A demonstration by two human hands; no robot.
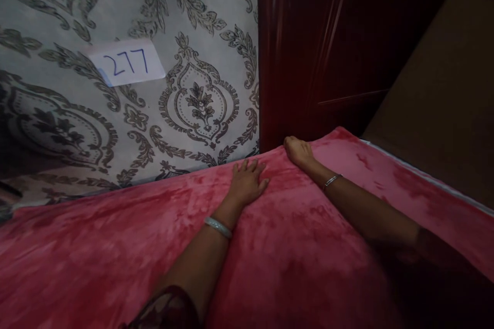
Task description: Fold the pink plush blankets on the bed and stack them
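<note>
Along the left side, a soft, plush-looking cover in mottled pink and red (116,247) spreads below pale grey wallpaper with dark, ornate leaf and medallion patterns (200,113). On that wallpaper sits a white rectangular paper (133,74) with "277" handwritten in blue. Toward the middle, the cover lies directly beneath the person's left hand (247,182), its far edge running just beyond the fingertips. This hand is open and palm down, its fingers spread apart and the thumb out to the side, resting on the cloth and holding nothing. A broad, pale silvery bangle (218,227) circles its wrist, and a dark, patterned sleeve (165,311) ends farther down the forearm.

Just to the right, the cover's far edge passes at the person's right hand (298,151). Its fingers are curled down at that edge, beside a glossy, dark red panel (309,51); the fingertips are hidden, so whether they are clamped on the cloth cannot be told. A narrow silver bracelet (332,181) circles this wrist. Farther right, the cover runs on to a thin whitish strip (417,170) along its side, next to a dim brown surface (443,87).
</note>
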